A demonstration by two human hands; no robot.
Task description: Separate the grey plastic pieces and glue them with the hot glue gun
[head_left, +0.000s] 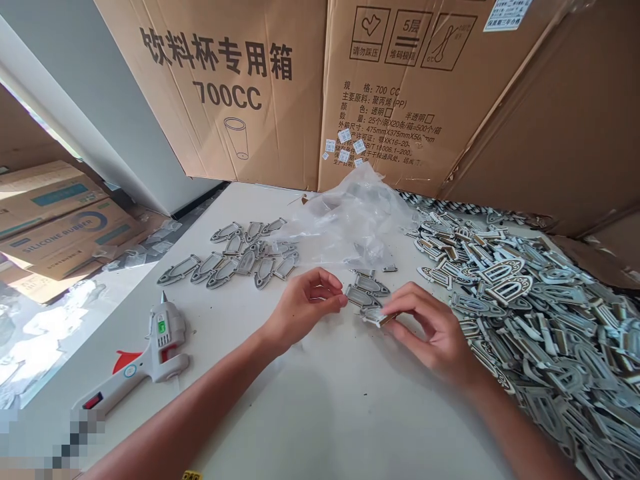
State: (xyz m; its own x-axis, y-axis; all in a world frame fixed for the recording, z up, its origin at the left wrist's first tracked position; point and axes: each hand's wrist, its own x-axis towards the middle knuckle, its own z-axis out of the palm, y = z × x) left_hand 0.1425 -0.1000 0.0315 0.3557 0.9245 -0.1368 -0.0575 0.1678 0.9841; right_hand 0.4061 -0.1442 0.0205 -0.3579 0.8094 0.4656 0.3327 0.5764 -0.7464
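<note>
Forearms: both bare, reaching in from the bottom edge, left forearm and right forearm.
Right hand: thumb and fingers pinched on a small grey-and-white cutout piece, just above the tabletop.
Left hand: fingers curled, tips just beside two grey cutouts; any hold not discernible.
Hands: apart but near each other, pinched piece between them and closer to the right.
Work surface: white table, scattered with small specks.
Right of hands: large heap of grey-and-white cutouts, arched and pointed shapes, material not discernible.
Left of hands: loose group of grey pointed cutouts, lying flat, well apart from the heap.
Far left on table: white hot glue gun with red trigger, lying on its side.
Behind cutouts: crumpled clear plastic bag.
Background: cardboard cartons printed "700CC", standing at the table's far edge; stacked "SILICONE RUBBER" boxes beyond the table at left.
</note>
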